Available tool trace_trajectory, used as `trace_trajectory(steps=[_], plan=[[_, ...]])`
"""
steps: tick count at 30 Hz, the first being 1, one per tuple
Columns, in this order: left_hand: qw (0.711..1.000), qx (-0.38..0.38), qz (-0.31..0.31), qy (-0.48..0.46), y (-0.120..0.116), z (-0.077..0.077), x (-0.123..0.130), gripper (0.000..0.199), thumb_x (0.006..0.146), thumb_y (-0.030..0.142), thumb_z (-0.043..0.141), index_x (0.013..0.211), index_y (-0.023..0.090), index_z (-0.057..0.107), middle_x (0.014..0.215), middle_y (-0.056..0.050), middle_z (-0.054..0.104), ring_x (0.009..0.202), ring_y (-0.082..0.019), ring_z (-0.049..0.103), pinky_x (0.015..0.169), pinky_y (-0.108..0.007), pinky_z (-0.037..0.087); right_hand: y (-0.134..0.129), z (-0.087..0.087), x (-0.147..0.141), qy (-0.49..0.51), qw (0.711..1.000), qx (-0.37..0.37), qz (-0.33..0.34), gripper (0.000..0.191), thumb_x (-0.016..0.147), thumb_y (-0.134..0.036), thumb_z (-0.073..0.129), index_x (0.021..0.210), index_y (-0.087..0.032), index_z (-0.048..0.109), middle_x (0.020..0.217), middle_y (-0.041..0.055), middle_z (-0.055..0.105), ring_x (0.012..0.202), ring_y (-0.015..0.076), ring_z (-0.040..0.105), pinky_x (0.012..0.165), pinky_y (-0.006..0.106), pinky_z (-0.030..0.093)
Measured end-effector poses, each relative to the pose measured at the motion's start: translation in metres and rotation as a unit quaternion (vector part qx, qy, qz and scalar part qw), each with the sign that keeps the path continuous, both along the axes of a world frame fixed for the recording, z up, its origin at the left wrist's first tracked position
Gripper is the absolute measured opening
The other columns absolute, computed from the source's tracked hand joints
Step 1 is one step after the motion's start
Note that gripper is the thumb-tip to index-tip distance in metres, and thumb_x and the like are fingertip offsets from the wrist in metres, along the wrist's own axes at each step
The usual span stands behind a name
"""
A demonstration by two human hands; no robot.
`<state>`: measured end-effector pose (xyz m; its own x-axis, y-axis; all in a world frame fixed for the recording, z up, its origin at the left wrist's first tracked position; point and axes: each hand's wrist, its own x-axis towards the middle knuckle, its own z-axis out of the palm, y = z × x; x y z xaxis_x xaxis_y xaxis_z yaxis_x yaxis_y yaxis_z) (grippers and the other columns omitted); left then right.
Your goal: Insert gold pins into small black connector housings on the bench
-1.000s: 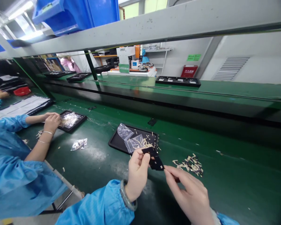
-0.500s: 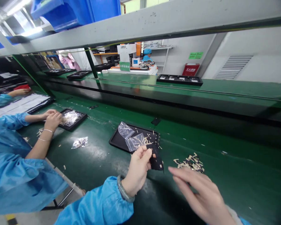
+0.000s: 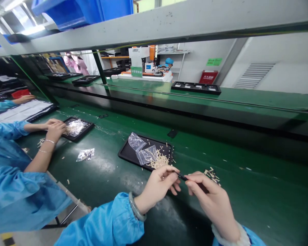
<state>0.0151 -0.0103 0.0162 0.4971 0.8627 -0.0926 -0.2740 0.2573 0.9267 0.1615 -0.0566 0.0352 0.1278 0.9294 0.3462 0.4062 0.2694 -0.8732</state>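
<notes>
Between my two hands is a thin black piece (image 3: 181, 175), seen nearly edge-on. My left hand (image 3: 160, 182) pinches its left end, and my right hand (image 3: 210, 194) grips the right end. Just beyond my left hand lies a black tray (image 3: 128, 152) with clear plastic bags (image 3: 146, 155) and a heap of small beige pieces (image 3: 159, 160). Behind my right hand, partly hidden by it, is a pile of beige and black bits (image 3: 212, 175) on the green table.
At the left a co-worker's hands (image 3: 55, 128) work at another black tray (image 3: 78, 136). A small clear bag (image 3: 86, 154) and a flat black piece (image 3: 172, 133) lie on the green table (image 3: 105, 184). A grey beam (image 3: 154, 29) crosses overhead.
My right hand has moved left and taken hold of the black piece, which has turned from face-on to nearly edge-on. More of the beige heap in the tray shows.
</notes>
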Motion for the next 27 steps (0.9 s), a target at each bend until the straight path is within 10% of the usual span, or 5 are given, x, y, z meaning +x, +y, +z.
trace_trajectory(steps=[14, 20, 27], plan=[[0.971, 0.178, 0.029, 0.156, 0.007, 0.005, -0.012, 0.018, 0.083, 0.021, 0.045, 0.083, 0.018, 0.063, 0.063, -0.001, 0.058, 0.058, -0.013, 0.058, 0.057, -0.023, 0.048, 0.001, 0.002, -0.001, 0.191, 0.952, -0.215, 0.104, 0.023, 0.075, -0.039, 0.063, 0.067, -0.018, 0.059, 0.051, -0.0032, 0.054, 0.049, 0.0113, 0.050, 0.054, 0.026, 0.041], [0.914, 0.325, 0.067, 0.233, 0.009, 0.010, -0.017, 0.024, 0.084, 0.017, 0.044, 0.086, 0.022, 0.067, 0.069, -0.003, 0.061, 0.065, -0.015, 0.056, 0.067, -0.026, 0.044, 0.000, -0.002, -0.005, 0.167, 0.961, -0.205, 0.077, 0.028, 0.076, -0.043, 0.061, 0.066, -0.017, 0.056, 0.053, -0.0027, 0.055, 0.042, 0.0100, 0.051, 0.048, 0.025, 0.040], [0.934, 0.280, 0.073, 0.211, 0.007, 0.009, -0.016, 0.023, 0.083, 0.018, 0.046, 0.085, 0.022, 0.068, 0.069, -0.003, 0.061, 0.064, -0.016, 0.055, 0.066, -0.025, 0.044, -0.003, -0.003, -0.009, 0.162, 0.969, -0.180, 0.055, 0.025, 0.078, -0.040, 0.060, 0.067, -0.018, 0.058, 0.051, -0.0010, 0.059, 0.044, 0.0116, 0.055, 0.050, 0.025, 0.044]])
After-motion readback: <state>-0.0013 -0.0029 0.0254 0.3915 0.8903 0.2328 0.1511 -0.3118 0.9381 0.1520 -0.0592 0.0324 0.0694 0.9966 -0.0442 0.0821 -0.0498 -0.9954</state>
